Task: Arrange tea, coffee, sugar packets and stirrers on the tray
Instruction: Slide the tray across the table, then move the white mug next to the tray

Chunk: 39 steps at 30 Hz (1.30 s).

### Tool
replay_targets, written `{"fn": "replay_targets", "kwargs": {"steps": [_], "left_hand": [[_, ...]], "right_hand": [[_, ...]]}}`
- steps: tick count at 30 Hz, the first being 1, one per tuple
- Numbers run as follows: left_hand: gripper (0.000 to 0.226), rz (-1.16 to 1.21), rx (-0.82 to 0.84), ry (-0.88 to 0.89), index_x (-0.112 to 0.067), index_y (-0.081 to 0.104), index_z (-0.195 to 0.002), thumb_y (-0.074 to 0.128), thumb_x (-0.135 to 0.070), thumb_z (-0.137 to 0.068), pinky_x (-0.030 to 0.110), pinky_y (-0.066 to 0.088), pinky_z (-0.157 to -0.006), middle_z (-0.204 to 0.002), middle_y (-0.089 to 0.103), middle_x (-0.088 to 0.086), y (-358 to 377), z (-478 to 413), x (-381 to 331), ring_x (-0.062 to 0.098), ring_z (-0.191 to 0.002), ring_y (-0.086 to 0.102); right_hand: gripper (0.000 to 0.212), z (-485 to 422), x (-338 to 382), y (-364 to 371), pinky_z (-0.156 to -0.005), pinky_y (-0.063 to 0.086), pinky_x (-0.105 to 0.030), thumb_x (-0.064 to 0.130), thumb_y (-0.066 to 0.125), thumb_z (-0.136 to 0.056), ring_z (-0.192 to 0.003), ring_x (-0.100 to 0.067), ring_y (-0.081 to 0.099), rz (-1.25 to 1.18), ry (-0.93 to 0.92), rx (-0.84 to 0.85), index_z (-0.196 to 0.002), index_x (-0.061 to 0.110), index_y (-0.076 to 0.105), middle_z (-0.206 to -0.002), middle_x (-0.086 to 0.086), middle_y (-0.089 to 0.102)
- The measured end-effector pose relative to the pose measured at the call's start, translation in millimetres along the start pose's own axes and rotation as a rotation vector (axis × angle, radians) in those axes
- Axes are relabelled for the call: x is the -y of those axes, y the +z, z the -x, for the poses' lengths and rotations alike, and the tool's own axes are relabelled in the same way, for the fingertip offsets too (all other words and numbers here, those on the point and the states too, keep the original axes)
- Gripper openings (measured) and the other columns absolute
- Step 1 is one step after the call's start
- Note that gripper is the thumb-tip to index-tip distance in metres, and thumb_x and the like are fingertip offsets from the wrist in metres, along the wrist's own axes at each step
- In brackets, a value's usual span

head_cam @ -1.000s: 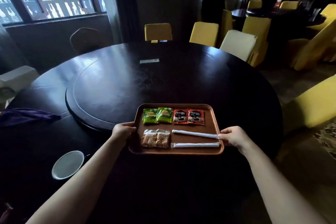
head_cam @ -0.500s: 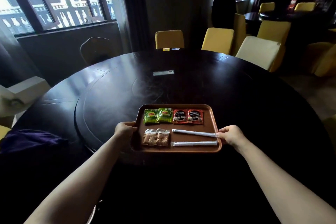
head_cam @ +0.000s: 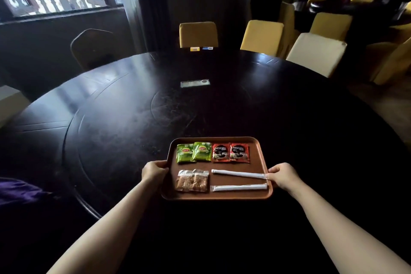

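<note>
A brown tray (head_cam: pixel 216 196) is over the near part of the dark round table. My left hand (head_cam: pixel 154 171) grips its left rim and my right hand (head_cam: pixel 283 175) grips its right rim. On the tray's far row lie two green tea packets (head_cam: pixel 194 152) and, to their right, two red coffee packets (head_cam: pixel 230 152). The near row holds two clear sugar packets (head_cam: pixel 192 180) at the left and two white wrapped stirrers (head_cam: pixel 239 174), one behind the other, at the right.
The table has a large turntable (head_cam: pixel 133 122) with a flat grey card (head_cam: pixel 195 83) near its middle. Two small packets (head_cam: pixel 201 48) lie at the far edge. Yellow chairs (head_cam: pixel 198 34) ring the far and right sides. A purple cloth (head_cam: pixel 17 191) lies at the left.
The tray, held in both hands, has been pushed further away from me over the table. The view has shifted forward, and the white bowl at the left is out of sight.
</note>
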State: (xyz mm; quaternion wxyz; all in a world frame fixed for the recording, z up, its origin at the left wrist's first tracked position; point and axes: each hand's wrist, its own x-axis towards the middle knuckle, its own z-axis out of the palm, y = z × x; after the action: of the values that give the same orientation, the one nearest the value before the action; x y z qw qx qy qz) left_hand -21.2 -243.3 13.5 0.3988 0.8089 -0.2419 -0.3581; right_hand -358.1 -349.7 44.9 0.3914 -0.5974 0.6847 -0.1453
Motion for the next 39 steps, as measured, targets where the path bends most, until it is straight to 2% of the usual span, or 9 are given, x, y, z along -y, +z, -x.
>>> {"fn": "replay_targets", "kwargs": {"steps": [4, 7, 10, 13, 26, 29, 31, 35, 39], "left_hand": [[0.034, -0.026, -0.014, 0.005, -0.02, 0.073, -0.1, 0.064, -0.003, -0.071, 0.037, 0.057, -0.083, -0.093, 0.076, 0.004, -1, 4, -2, 0.016, -0.082, 0.07], [0.033, -0.035, -0.029, 0.018, -0.018, 0.072, -0.101, 0.064, -0.003, -0.073, 0.034, 0.055, -0.085, -0.098, 0.075, 0.006, 2, 10, -2, 0.016, -0.086, 0.069], [0.035, -0.037, -0.036, 0.043, -0.016, 0.071, -0.105, 0.062, 0.0, -0.074, 0.031, 0.054, -0.086, -0.104, 0.074, 0.008, 4, 9, -1, 0.016, -0.09, 0.068], [0.035, -0.09, -0.038, 0.076, -0.014, 0.07, -0.107, 0.061, 0.0, -0.076, 0.028, 0.052, -0.086, -0.107, 0.073, 0.009, 4, 10, -1, 0.017, -0.094, 0.067], [0.025, -0.313, 0.079, 0.137, -0.015, 0.073, -0.102, 0.06, -0.016, -0.081, 0.03, 0.053, -0.081, -0.091, 0.075, 0.008, -21, 24, 12, 0.02, -0.083, 0.068], [0.023, -0.258, 0.123, 0.12, -0.01, 0.071, -0.102, 0.059, -0.016, -0.084, 0.024, 0.049, -0.058, -0.07, 0.069, 0.005, -41, 36, 24, 0.017, -0.062, 0.06], [0.025, -0.253, 0.1, 0.137, -0.01, 0.068, -0.108, 0.057, -0.016, -0.086, 0.02, 0.047, -0.052, -0.081, 0.07, 0.006, -60, 45, 35, 0.016, -0.066, 0.059], [0.028, -0.231, -0.173, 0.161, -0.011, 0.066, -0.113, 0.057, -0.016, -0.086, 0.028, 0.045, -0.081, -0.107, 0.07, 0.016, -112, 73, 69, 0.027, -0.095, 0.065], [0.031, -0.298, -0.286, 0.129, -0.011, 0.063, -0.117, 0.055, -0.018, -0.088, 0.026, 0.041, -0.087, -0.116, 0.068, 0.013, -158, 112, 123, 0.025, -0.105, 0.063]], "right_hand": [[0.028, 4, -1, 6, -0.067, 0.044, -0.029, 0.01, 0.072, -0.072, -0.066, -0.023, 0.058, 0.039, -0.019, -0.015, -0.051, 0.02, 0.057, -0.062, -0.004, 0.061], [0.027, 5, -8, 15, -0.071, 0.047, -0.032, 0.01, 0.071, -0.074, -0.071, -0.026, 0.061, 0.07, 0.002, -0.024, -0.053, 0.019, 0.056, -0.07, -0.009, 0.064], [0.005, 4, -13, 20, -0.079, 0.05, -0.036, 0.01, 0.072, -0.073, -0.083, -0.031, 0.065, 0.051, 0.002, -0.048, -0.072, 0.008, 0.068, -0.086, -0.015, 0.07], [0.023, 3, -14, 23, -0.083, 0.049, -0.037, 0.011, 0.071, -0.073, -0.09, -0.033, 0.064, 0.063, 0.011, -0.06, -0.093, 0.0, 0.068, -0.095, -0.018, 0.07], [0.032, 18, -6, 28, -0.088, 0.047, -0.035, 0.016, 0.064, -0.079, -0.103, -0.032, 0.06, 0.145, 0.022, -0.145, -0.108, 0.001, 0.061, -0.112, -0.018, 0.065], [0.033, 41, 0, 29, -0.091, 0.044, -0.039, 0.016, 0.058, -0.083, -0.109, -0.036, 0.053, 0.245, -0.112, -0.218, -0.112, 0.001, 0.057, -0.119, -0.022, 0.058], [0.032, 58, 7, 34, -0.092, 0.042, -0.038, 0.012, 0.056, -0.083, -0.112, -0.037, 0.049, 0.266, -0.25, -0.257, -0.113, 0.001, 0.056, -0.12, -0.022, 0.056], [0.025, 100, 29, 64, -0.091, 0.041, -0.037, 0.011, 0.058, -0.082, -0.106, -0.034, 0.053, 0.232, -0.557, -0.145, -0.106, 0.004, 0.061, -0.111, -0.017, 0.064], [0.022, 156, 39, 116, -0.086, 0.047, -0.033, 0.023, 0.059, -0.084, -0.095, -0.02, 0.059, 0.227, -0.758, 0.253, -0.103, 0.013, 0.062, -0.101, -0.006, 0.067]]}}
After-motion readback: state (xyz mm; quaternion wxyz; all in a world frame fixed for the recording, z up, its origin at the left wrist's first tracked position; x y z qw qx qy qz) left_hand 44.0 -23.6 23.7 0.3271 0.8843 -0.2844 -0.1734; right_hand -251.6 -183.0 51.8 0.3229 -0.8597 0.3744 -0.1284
